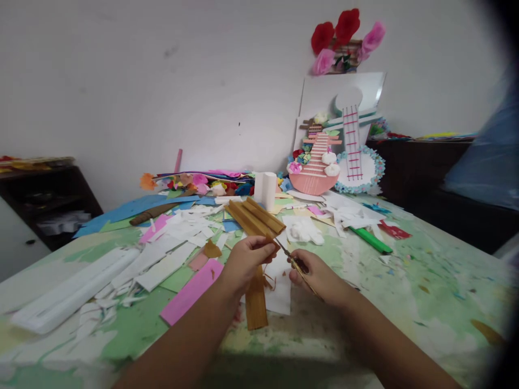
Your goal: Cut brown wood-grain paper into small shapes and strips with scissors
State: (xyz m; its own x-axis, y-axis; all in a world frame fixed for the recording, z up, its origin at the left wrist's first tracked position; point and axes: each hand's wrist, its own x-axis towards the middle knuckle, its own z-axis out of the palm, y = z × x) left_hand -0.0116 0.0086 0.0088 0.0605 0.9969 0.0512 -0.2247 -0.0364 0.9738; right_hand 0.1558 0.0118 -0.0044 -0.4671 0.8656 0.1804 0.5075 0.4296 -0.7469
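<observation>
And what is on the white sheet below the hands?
Brown scraps and part of a brown strip lie there; what the strip and left hand cover cannot be seen.

This looks like a paper-craft room, perhaps a small studio or classroom. A paint-stained table (430, 270) spans the lower frame, strewn with white paper scraps (178, 229), a pink sheet (193, 292) and brown paper strips (256, 302); scissors (299, 266) are in use near the centre. Handmade flowers (200, 183) crowd its far edge. At upper right, 2 decorated string-instrument models (352, 143) stand beneath 4 large paper blooms (347, 24) on a plain wall (162, 108).
</observation>
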